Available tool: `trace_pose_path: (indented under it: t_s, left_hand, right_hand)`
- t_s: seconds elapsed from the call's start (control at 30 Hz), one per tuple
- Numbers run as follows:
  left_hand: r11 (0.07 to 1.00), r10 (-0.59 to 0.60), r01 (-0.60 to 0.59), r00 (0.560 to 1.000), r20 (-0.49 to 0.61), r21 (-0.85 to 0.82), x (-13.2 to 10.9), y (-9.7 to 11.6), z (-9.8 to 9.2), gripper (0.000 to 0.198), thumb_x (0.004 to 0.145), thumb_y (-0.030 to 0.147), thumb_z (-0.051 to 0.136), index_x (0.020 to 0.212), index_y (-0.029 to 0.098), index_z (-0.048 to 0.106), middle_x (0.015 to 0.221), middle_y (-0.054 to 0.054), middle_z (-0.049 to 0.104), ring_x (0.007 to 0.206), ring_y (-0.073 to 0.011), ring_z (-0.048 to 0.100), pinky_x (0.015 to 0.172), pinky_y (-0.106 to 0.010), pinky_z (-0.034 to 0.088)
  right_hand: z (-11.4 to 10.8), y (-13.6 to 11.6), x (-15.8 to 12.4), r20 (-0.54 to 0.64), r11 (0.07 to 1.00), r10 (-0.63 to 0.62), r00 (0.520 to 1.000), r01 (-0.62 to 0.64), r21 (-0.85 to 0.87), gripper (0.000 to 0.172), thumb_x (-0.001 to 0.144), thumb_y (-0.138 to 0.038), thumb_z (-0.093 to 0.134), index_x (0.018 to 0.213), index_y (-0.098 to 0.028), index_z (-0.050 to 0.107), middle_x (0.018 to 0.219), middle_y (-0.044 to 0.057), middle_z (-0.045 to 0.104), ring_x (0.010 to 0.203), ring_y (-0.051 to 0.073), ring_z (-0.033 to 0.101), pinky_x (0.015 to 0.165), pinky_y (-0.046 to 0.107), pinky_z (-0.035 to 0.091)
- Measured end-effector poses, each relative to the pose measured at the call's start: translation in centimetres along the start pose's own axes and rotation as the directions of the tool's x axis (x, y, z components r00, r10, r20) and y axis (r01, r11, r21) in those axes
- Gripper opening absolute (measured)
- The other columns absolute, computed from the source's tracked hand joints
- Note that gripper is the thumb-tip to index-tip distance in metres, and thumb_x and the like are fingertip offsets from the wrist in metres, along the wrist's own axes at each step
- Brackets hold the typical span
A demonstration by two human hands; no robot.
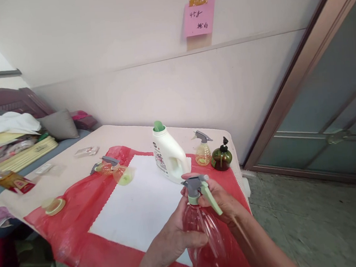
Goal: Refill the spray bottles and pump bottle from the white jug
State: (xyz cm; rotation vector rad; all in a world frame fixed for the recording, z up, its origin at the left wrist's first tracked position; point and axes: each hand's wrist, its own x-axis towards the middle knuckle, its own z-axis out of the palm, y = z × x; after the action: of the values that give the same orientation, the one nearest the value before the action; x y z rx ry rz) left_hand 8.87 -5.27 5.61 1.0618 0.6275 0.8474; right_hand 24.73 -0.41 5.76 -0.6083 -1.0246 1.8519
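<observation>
A clear spray bottle (205, 246) with a grey and pale green trigger head (195, 185) is held at the table's front. My left hand (171, 241) is wrapped round the bottle's body, thumb across its front. Around the neck and collar, just under the trigger, closes my right hand (222, 200). A thin tube shows inside the see-through bottle. Just beyond my hands stands a white detergent jug (169, 154), uncapped, with something green (158, 126) in its mouth. Behind to the right are a small yellowish spray bottle (203, 152) and a dark green pump bottle (221, 159).
White paper (128, 211) lies over red plastic sheeting (69, 236) on the table. Two small spray bottles (122, 175) lie on their sides at left, near a round lid (54, 206). An amber bottle (12, 180) lies at the far left edge. A wall rises behind.
</observation>
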Motion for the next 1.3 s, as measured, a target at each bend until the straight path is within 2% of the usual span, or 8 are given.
trace_pose_path:
  t_s: [0.13,0.27,0.5,0.77,0.9,1.0,1.2,1.3]
  left_hand:
    - [0.985,-0.064,0.086,0.987,-0.15,0.146,0.2,-0.7,-0.4,0.067,0.069,0.023,0.071,0.131,0.023,0.048,0.097,-0.003,0.058,0.086,-0.0176,0.056,0.083,-0.034,0.045]
    - [0.952,-0.036,0.108,0.969,-0.244,0.288,0.3,-1.0,-0.7,0.066,0.071,0.03,0.069,0.132,0.022,0.046,0.09,-0.002,0.058,0.083,-0.0176,0.055,0.08,-0.033,0.045]
    - [0.936,0.013,0.076,0.968,-0.251,0.345,0.4,-1.2,-1.2,0.065,0.073,0.035,0.067,0.133,0.022,0.045,0.087,-0.002,0.058,0.085,-0.0195,0.056,0.08,-0.036,0.046]
    - [0.941,0.037,0.078,0.942,-0.332,0.328,0.6,-1.3,-1.1,0.082,0.069,0.021,0.067,0.142,0.024,0.029,0.108,-0.006,0.061,0.097,-0.0211,0.058,0.084,-0.035,0.046]
    - [0.909,0.065,0.09,0.934,-0.352,0.407,0.6,-1.2,-0.7,0.081,0.072,0.024,0.065,0.144,0.024,0.028,0.102,-0.006,0.063,0.099,-0.0224,0.059,0.085,-0.036,0.047]
    - [0.892,0.07,0.095,0.937,-0.341,0.443,0.4,-1.0,-0.9,0.079,0.074,0.028,0.065,0.144,0.024,0.029,0.101,-0.006,0.063,0.099,-0.0227,0.059,0.085,-0.037,0.047]
    - [0.918,0.097,0.039,0.943,-0.319,0.394,0.1,-0.2,-1.8,0.077,0.075,0.034,0.066,0.143,0.024,0.031,0.104,-0.005,0.062,0.095,-0.0216,0.058,0.086,-0.037,0.045]
    - [0.936,0.069,0.049,0.946,-0.317,0.348,0.1,-0.2,-1.8,0.074,0.074,0.031,0.066,0.14,0.023,0.034,0.103,-0.005,0.062,0.094,-0.0209,0.058,0.083,-0.035,0.046]
  right_hand:
    - [0.6,0.3,0.5,-0.097,0.993,-0.052,0.994,0.042,-0.106,0.058,0.054,-0.023,0.085,0.108,-0.025,0.063,0.085,-0.001,0.062,0.074,0.016,0.055,0.061,0.026,0.043]
    - [1.3,0.6,0.7,-0.162,0.975,-0.119,0.98,0.085,-0.206,0.06,0.058,-0.02,0.082,0.113,-0.026,0.06,0.084,-0.003,0.06,0.076,0.016,0.054,0.063,0.026,0.043]
    - [1.1,0.2,0.3,-0.157,0.977,-0.098,0.983,0.065,-0.202,0.052,0.071,-0.02,0.069,0.121,-0.027,0.06,0.103,0.002,0.07,0.1,0.023,0.061,0.09,0.039,0.043]
    - [2.3,1.1,0.9,-0.286,0.962,-0.205,0.936,0.138,-0.235,0.096,0.06,-0.025,0.082,0.143,-0.03,0.034,0.087,-0.002,0.066,0.091,0.022,0.064,0.088,0.042,0.046]
    - [3.3,1.9,1.3,-0.394,0.921,-0.282,0.875,0.133,-0.365,0.101,0.058,-0.025,0.081,0.144,-0.03,0.03,0.095,0.0,0.063,0.099,0.024,0.061,0.087,0.042,0.049]
    - [3.0,1.7,1.2,-0.391,0.897,-0.294,0.872,0.11,-0.427,0.103,0.055,-0.027,0.084,0.144,-0.029,0.031,0.094,0.001,0.063,0.099,0.026,0.061,0.088,0.044,0.049]
    - [0.0,0.3,0.3,-0.236,0.928,-0.172,0.956,0.078,-0.364,0.037,0.076,-0.042,0.068,0.107,-0.024,0.066,0.114,0.006,0.066,0.113,0.028,0.056,0.101,0.046,0.038]
    - [-0.4,0.2,0.1,-0.199,0.928,-0.137,0.97,0.056,-0.367,0.038,0.075,-0.038,0.069,0.111,-0.026,0.066,0.118,0.005,0.067,0.116,0.028,0.055,0.105,0.048,0.033]
